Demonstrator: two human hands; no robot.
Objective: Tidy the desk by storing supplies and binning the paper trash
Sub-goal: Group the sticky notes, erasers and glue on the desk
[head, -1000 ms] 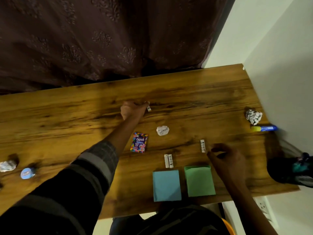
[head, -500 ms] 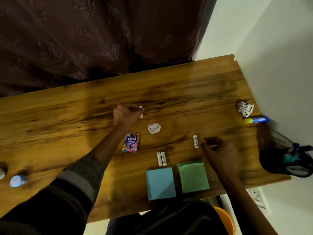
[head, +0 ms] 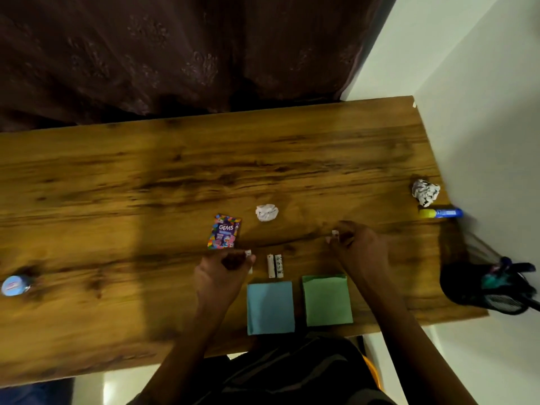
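Note:
My left hand [head: 225, 273] is closed on a small white battery-like stick [head: 248, 254] just left of two more white sticks [head: 275, 266] lying side by side on the wooden desk [head: 146, 185]. Farther right, my right hand [head: 358, 248] pinches another small white stick [head: 334, 234] just above the desk. A blue notepad [head: 270, 306] and a green notepad [head: 326, 299] lie at the near edge. One crumpled white paper ball [head: 266, 212] sits mid-desk, and a printed paper ball [head: 425, 192] rests by the right wall.
A colourful GEMS packet [head: 224, 231] lies beside the left hand. A blue and yellow glue stick [head: 441, 213] lies by the wall. A black mesh holder [head: 485, 287] stands at the right corner. A small round blue lid [head: 13, 285] sits far left. A dark curtain hangs behind.
My left hand pulled back from mid-desk to beside the two sticks, still holding its white stick. My right hand picked up the stick that lay by it.

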